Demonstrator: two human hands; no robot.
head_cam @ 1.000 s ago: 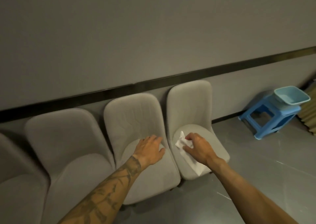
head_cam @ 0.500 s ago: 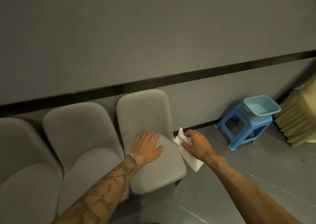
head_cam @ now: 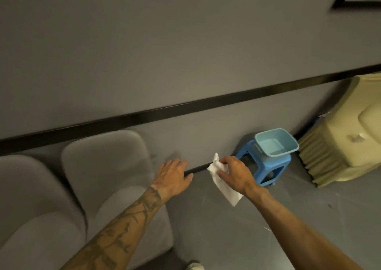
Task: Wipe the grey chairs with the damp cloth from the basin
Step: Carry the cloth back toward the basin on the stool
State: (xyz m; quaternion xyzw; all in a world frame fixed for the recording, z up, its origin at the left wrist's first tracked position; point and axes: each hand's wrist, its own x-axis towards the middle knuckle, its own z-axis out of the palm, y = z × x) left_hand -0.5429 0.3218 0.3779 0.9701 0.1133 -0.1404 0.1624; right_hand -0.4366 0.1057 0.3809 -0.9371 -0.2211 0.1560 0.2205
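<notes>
My right hand point(head_cam: 235, 173) pinches a white cloth point(head_cam: 223, 184) that hangs in the air over the floor, between the end chair and the stool. My left hand point(head_cam: 173, 175) is open with its fingers spread, hovering just past the right edge of the rightmost grey chair point(head_cam: 109, 166). A second grey chair point(head_cam: 26, 197) stands to its left against the wall. The light blue basin point(head_cam: 276, 144) sits on a blue plastic stool point(head_cam: 270, 166) to the right of my right hand.
The grey wall carries a black horizontal strip point(head_cam: 206, 102). A beige covered piece of furniture point(head_cam: 346, 141) stands at the right beside the stool. Grey floor point(head_cam: 226, 238) lies between the chairs and the stool. A shoe tip point(head_cam: 194, 266) shows at the bottom edge.
Both hands left the end chair's seat and moved right toward the basin, the cloth lifted off the seat. The view swung right, so fewer chairs show.
</notes>
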